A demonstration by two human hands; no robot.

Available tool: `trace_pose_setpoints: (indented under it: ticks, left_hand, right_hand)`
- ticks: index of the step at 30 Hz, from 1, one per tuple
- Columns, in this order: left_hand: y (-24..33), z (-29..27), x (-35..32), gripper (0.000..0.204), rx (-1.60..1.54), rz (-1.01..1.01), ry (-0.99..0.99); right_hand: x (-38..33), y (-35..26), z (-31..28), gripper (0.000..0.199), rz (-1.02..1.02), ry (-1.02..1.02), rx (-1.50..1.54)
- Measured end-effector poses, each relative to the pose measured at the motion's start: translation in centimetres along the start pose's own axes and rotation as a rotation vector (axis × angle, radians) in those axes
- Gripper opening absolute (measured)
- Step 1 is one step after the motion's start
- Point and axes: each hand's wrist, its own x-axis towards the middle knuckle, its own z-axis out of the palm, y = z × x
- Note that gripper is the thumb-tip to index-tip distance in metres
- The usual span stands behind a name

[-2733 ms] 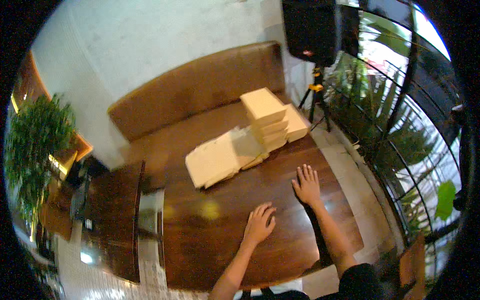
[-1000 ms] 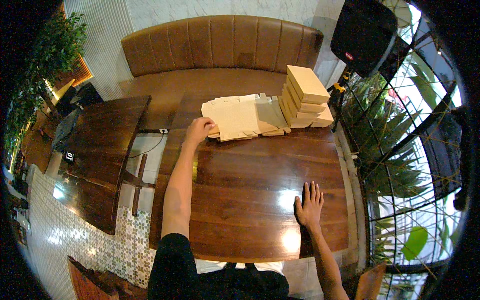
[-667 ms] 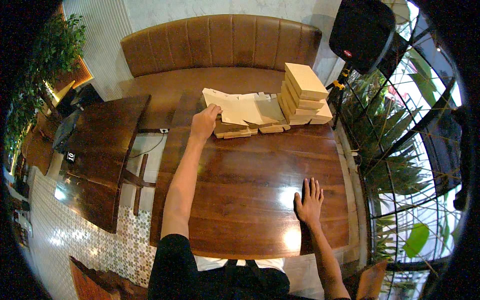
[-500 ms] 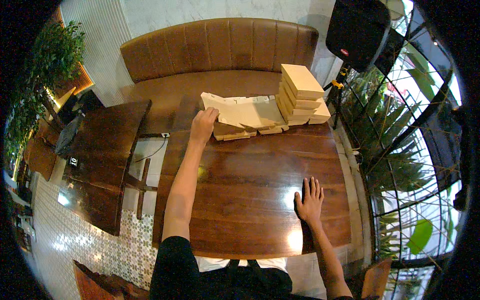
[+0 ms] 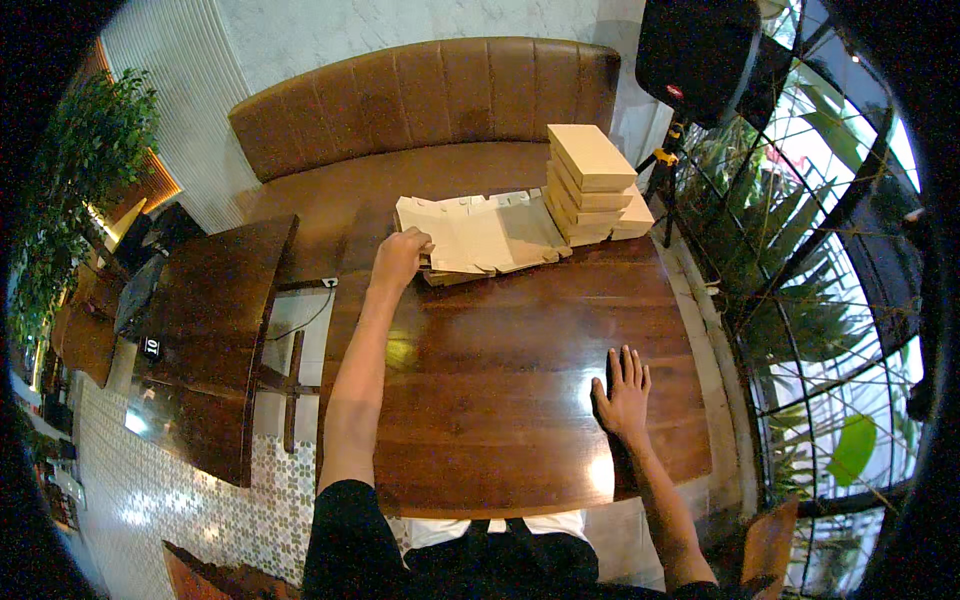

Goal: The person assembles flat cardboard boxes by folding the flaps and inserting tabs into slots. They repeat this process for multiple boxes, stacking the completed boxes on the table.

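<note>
Shiny brown wood makes up the table (image 5: 520,365), and on it lies a flat, unfolded cardboard box (image 5: 460,235), just left of the stack of cardboard boxes (image 5: 592,170). Curled fingers of the left hand (image 5: 402,256) seem to pinch the flat box at its left end, the end farthest from the stack. That end sticks out free, so it is likely easy to get hold of. More flat cardboard (image 5: 447,279) shows under it. Well in front of the stack, toward the person, the right hand (image 5: 626,402) rests palm down with its fingers spread. It holds nothing, and may be there to lean on. The stacked boxes sit on top of each other, maybe to save room, and one more box (image 5: 636,218) is just right of the stack. Behind the stack runs a padded brown bench (image 5: 420,105). Past the stack, to the right, are a black speaker (image 5: 695,60) and a bright green leaf (image 5: 853,450). Far to the stack's left are another wooden table (image 5: 205,350), a patterned tile floor (image 5: 285,500) and a leafy plant (image 5: 90,170).
</note>
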Motion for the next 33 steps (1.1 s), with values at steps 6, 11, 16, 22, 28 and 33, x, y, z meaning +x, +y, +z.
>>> trace_pose_setpoints:
  ticks: [6, 11, 16, 22, 28, 33]
  left_hand:
    - [0.4, 0.6, -0.6, 0.021, 0.031, 0.138, 0.180]
    - [0.0, 3.3, -3.2, 0.010, -0.378, -0.119, 0.284]
    - [0.3, 6.1, -6.0, 0.006, -0.430, -0.257, 0.409]
    - [0.3, 6.2, -6.2, 0.016, -0.631, -0.348, 0.442]
    - [0.0, 6.5, -5.1, 0.050, -0.916, -0.454, 0.493]
    - [-0.8, 6.9, -5.2, 0.048, -1.027, -0.613, 0.480]
  right_hand:
    - [0.3, 0.4, 0.3, 0.073, 0.029, -0.091, -0.007]
    - [4.5, -5.1, 0.2, 0.032, 0.070, 0.130, 0.597]
    - [14.3, -17.9, 2.1, 0.034, -0.350, 0.155, 0.782]
    - [21.8, -27.7, 7.1, 0.042, -0.485, 0.188, 0.707]
    - [24.2, -29.5, 8.8, 0.021, -0.344, 0.146, 0.727]
    - [25.7, -28.5, 7.1, 0.028, -0.081, -0.030, 0.929]
